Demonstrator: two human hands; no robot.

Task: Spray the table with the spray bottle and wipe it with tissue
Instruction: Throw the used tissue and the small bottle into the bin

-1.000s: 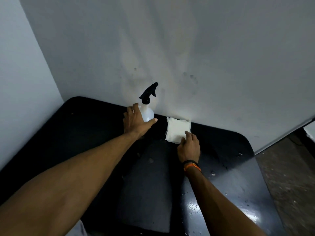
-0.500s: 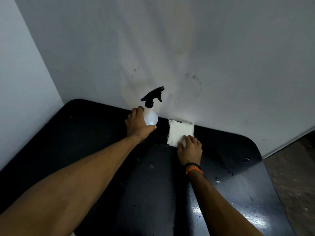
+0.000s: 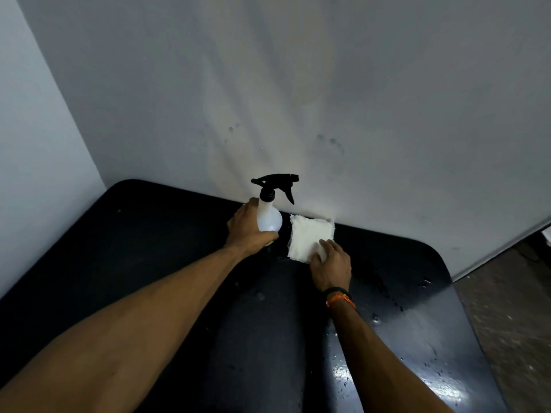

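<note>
Nearest us, the table [image 3: 432, 347] is black and glossy; droplets bead on its right side, so we read some wetting as already there; wiping not done, judging by the beads. Landmark for everything below: the spray bottle [image 3: 269, 217]; it stands at the table's far edge, against the wall [image 3: 328, 99].

Our right hand [image 3: 331, 265] lies this side of the bottle and to its right; fingers [image 3: 326, 244] flat and together, pressing the near corner of the tissue [image 3: 308, 238]; not pinched, just pinned. The tissue sits just right of the bottle's base, flat on the table, far edge at the wall.

Our left hand [image 3: 249, 232] wraps the bottle's lower body from the left, closed on it; the black trigger head pokes up above the hand, nozzle pointing right; no finger on the trigger.

Handling, our call: bottle is translucent plastic, likely light, slick if wet; better hold is the neck under the head, so a finger reaches the trigger. Tissue is a soft folded pad; limp, tears when soaked on a wet top; take it with the whole palm, not by a corner.
</note>
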